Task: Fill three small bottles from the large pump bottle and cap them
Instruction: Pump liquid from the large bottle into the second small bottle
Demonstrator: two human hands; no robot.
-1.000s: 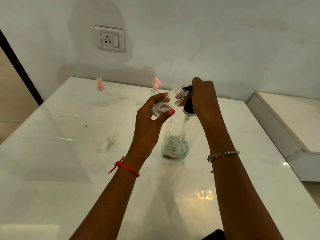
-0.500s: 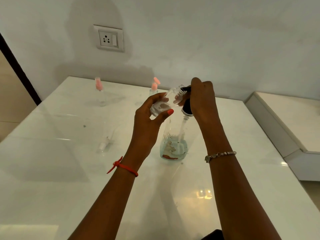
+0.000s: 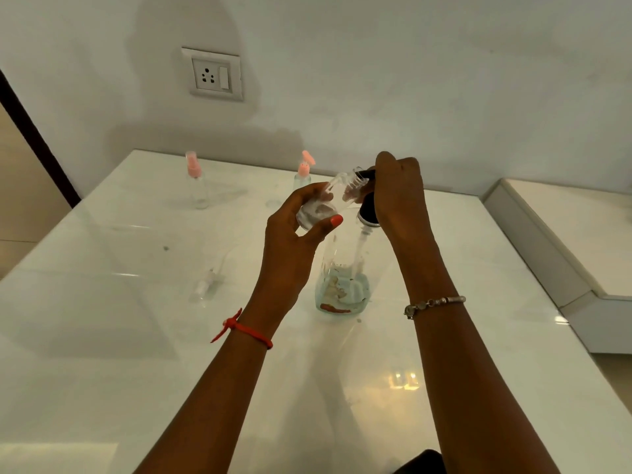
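Hands: left hand (image 3: 297, 241) gripped tilted small bottle (image 3: 330, 200) at nozzle; right hand (image 3: 398, 196) clamped on pump head (image 3: 369, 208). Filling third; next, press, then cap.

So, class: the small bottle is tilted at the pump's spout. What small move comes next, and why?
Probably one press down on the black pump head with the right hand. The left hand holds the small bottle tilted, its open neck at the spout, and liquid remains in the large pump bottle.
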